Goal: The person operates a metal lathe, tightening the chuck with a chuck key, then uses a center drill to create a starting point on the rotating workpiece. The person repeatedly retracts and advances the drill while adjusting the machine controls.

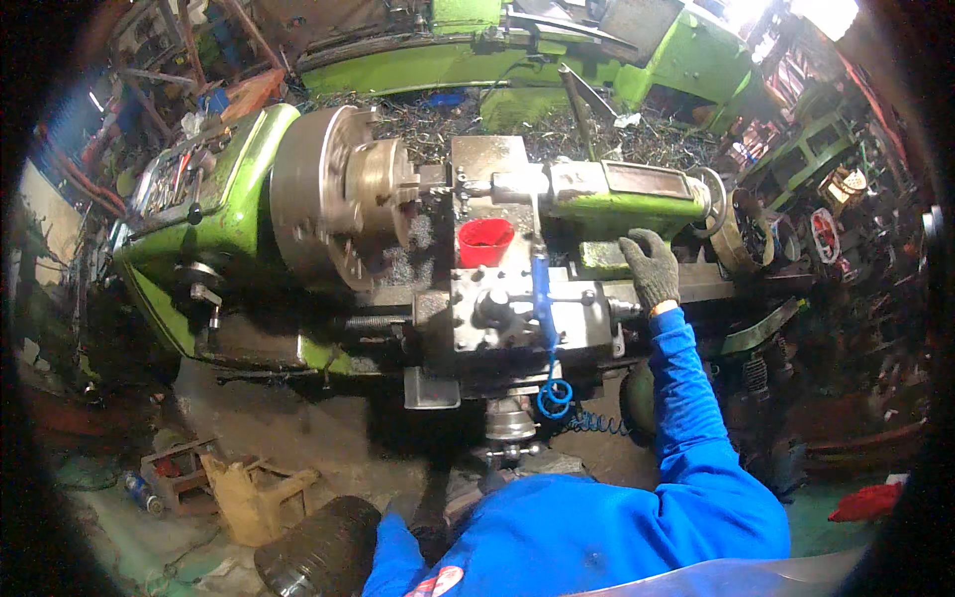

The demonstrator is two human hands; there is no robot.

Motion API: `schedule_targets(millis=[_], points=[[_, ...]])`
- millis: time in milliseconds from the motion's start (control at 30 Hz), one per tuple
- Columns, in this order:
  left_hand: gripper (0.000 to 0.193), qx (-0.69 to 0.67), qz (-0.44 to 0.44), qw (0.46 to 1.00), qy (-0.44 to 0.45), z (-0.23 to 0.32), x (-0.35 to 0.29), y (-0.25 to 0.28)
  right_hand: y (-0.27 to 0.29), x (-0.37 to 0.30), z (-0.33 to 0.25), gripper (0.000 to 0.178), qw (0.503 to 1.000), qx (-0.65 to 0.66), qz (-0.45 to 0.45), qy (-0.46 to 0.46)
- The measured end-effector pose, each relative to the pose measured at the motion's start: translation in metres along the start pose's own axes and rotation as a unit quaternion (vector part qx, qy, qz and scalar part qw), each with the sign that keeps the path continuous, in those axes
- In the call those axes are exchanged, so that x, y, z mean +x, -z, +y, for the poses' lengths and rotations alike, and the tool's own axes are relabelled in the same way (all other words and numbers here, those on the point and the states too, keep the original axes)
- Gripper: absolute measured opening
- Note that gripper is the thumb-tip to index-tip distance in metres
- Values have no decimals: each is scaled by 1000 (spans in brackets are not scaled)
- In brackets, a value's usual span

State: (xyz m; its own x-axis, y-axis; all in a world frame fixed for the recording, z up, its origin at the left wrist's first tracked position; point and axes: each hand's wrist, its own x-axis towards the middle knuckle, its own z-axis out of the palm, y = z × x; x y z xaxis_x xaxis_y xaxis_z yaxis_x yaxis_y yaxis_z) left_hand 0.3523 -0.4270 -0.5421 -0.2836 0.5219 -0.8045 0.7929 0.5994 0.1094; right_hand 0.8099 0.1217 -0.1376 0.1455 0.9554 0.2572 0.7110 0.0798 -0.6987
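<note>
My right hand (652,271), in a grey knitted work glove, reaches out to the green tailstock (627,194) of a lathe. Its fingers are apart and slightly bent, near the tailstock's base, with nothing visible in them. My left hand is out of sight; only a blue sleeve (396,552) shows low in the picture. A large chuck (323,194), partly blurred, carries a round metal workpiece (380,189). The drill-like tool or spindle end (519,186) of the tailstock points toward it. A red cup (485,242) stands on the carriage beside the tool post (494,308).
A blue air hose (542,289) lies across the carriage and coils below it. The tailstock handwheel (708,202) is right of my hand. Metal chips (537,134) cover the tray behind. A dark drum (318,547) and a torn carton (249,497) stand on the floor at lower left.
</note>
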Motion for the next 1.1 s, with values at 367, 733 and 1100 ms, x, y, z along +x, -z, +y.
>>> schedule_targets(millis=[367, 733, 1100], points=[[24, 153, 95, 982, -51, 22, -135, -71, 44, -103, 162, 31, 984, 85, 120, -104], [38, -241, 300, 919, 85, 84, -74, -35, 46, -92, -16, 37, 947, 305, 63, 78], [40, -90, 187, 978, 20, 110, -58, -63, -64, -37, -94, 32, 992, -49, -104, 57]])
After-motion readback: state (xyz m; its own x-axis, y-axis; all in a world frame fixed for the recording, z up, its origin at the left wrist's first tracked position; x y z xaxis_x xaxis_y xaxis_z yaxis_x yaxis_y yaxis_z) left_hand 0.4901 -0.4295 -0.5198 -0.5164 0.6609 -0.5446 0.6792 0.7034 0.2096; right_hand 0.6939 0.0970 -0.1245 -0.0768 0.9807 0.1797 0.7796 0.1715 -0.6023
